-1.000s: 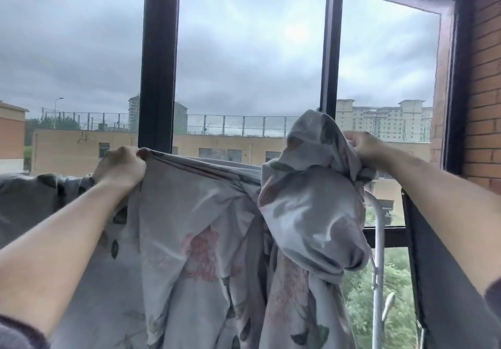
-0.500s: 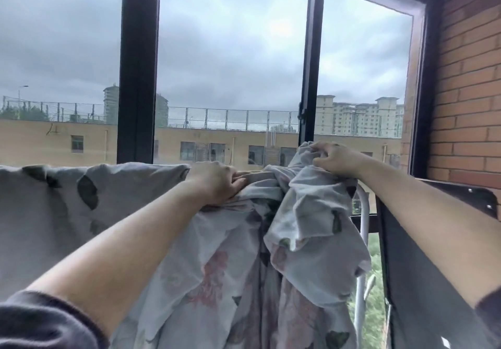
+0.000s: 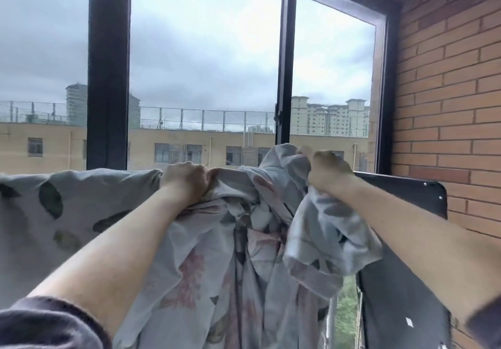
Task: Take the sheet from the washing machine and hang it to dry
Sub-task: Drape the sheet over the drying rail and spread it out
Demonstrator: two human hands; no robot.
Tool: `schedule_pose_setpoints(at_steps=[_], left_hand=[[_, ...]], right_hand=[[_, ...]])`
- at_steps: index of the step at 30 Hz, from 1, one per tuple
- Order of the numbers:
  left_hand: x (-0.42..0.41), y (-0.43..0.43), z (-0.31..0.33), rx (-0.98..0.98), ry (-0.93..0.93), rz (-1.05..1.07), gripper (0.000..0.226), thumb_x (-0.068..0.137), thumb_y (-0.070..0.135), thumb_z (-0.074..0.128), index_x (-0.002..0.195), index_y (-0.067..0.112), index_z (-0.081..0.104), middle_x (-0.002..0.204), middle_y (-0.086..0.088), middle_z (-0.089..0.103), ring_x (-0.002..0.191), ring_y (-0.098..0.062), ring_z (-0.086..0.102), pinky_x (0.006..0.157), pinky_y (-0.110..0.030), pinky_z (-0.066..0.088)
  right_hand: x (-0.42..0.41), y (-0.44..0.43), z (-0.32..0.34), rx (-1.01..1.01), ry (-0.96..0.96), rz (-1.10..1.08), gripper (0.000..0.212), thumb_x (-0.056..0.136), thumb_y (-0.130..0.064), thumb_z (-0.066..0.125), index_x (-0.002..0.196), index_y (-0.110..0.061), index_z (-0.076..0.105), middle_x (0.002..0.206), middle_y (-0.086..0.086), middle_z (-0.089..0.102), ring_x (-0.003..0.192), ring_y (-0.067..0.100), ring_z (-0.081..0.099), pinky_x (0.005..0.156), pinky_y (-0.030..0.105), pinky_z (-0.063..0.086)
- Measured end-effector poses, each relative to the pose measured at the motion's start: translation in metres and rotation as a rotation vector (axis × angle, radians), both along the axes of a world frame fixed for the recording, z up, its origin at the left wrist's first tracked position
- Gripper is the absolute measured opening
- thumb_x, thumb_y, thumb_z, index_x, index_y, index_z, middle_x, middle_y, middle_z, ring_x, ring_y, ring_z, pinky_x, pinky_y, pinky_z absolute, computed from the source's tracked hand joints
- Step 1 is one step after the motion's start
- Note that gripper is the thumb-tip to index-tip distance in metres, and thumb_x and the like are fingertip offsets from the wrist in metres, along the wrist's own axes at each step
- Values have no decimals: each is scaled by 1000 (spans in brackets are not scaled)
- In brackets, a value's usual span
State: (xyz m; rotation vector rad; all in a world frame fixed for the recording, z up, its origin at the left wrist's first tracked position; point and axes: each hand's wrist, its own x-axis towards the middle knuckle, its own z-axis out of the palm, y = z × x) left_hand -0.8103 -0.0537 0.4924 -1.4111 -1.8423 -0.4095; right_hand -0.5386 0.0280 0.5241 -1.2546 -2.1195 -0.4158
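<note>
A pale grey sheet (image 3: 222, 262) printed with dark leaves and pink flowers hangs in front of the window. Its left part (image 3: 62, 213) lies spread flat over a bar that the cloth hides. Its right part is bunched in folds. My left hand (image 3: 187, 183) is closed on the sheet's top edge near the middle. My right hand (image 3: 325, 172) grips a raised bundle of the sheet further right. A white rack tube (image 3: 329, 321) shows below the bundle.
A dark-framed window (image 3: 108, 77) stands right behind the sheet. A brick wall (image 3: 447, 104) closes the right side. A black panel (image 3: 401, 194) leans against it under my right arm. Buildings and trees lie outside.
My left hand slid right along the top edge toward my right hand, and the left part of the sheet now lies spread. My right hand dropped lower with its bundle.
</note>
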Motion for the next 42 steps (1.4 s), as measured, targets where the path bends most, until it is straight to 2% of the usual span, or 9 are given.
schedule_pose_setpoints(at_steps=[5, 12, 16, 20, 24, 29, 32, 34, 42], left_hand=[[6, 2, 0, 15, -11, 0, 63, 97, 56, 18, 97, 17, 68, 98, -10, 69, 92, -28, 64, 74, -33, 43], [3, 0, 9, -53, -184, -15, 61, 97, 55, 26, 93, 11, 67, 94, -15, 66, 87, -31, 62, 81, -37, 50], [3, -3, 9, -33, -200, -27, 57, 98, 52, 28, 87, 12, 67, 92, -15, 66, 84, -30, 62, 79, -37, 51], [7, -3, 10, -72, -239, -8, 56, 97, 53, 29, 91, 12, 67, 95, -14, 66, 87, -30, 62, 78, -35, 49], [3, -8, 17, -98, -318, -57, 42, 98, 42, 38, 104, 14, 68, 103, -18, 66, 94, -33, 61, 84, -39, 50], [-14, -12, 28, 83, -585, -17, 23, 92, 14, 51, 89, -1, 68, 99, -24, 66, 87, -32, 61, 71, -31, 45], [-23, -14, 28, 146, -622, 64, 18, 88, 2, 48, 77, 0, 62, 94, -23, 65, 89, -35, 61, 67, -32, 42], [-29, -16, 25, 163, -609, 45, 16, 87, 2, 45, 79, -1, 59, 95, -21, 65, 85, -33, 59, 68, -33, 43], [-5, -30, -32, 411, 21, -303, 21, 81, 12, 62, 101, 9, 57, 101, -6, 57, 93, -23, 54, 84, -36, 41]], right_hand=[[27, 34, 46, -40, 86, -128, 51, 84, 1, 42, 126, -26, 52, 110, 9, 63, 93, 25, 59, 76, 33, 48], [6, 51, -12, -276, -12, -338, 70, 90, -33, 48, 148, -17, 13, 148, 19, 26, 134, 41, 29, 109, 59, 24], [-28, 3, -25, 311, 25, 141, 49, 89, -37, 46, 134, -22, 34, 129, 5, 47, 118, 27, 47, 105, 52, 31], [-58, -24, -57, 161, -322, 142, 65, 84, -38, 57, 136, -27, 19, 120, 12, 46, 107, 33, 51, 93, 50, 38], [-53, 2, -32, 235, -5, 237, 29, 81, 4, 44, 104, -10, 55, 92, 12, 61, 84, 31, 59, 64, 31, 39], [-45, 32, 17, 8, 248, 95, 27, 82, 4, 44, 88, -18, 58, 77, 1, 57, 82, 27, 59, 64, 30, 39], [-49, 45, 16, 1, 118, -95, 21, 86, -6, 46, 99, -17, 59, 95, 4, 60, 92, 27, 54, 77, 36, 42], [-52, 54, 3, -34, -49, -101, 24, 87, -15, 44, 106, -20, 57, 112, 6, 57, 110, 28, 50, 98, 46, 36], [-45, 66, -11, -202, -71, 16, 39, 91, -28, 38, 128, -27, 49, 131, 9, 55, 118, 28, 51, 89, 37, 41]])
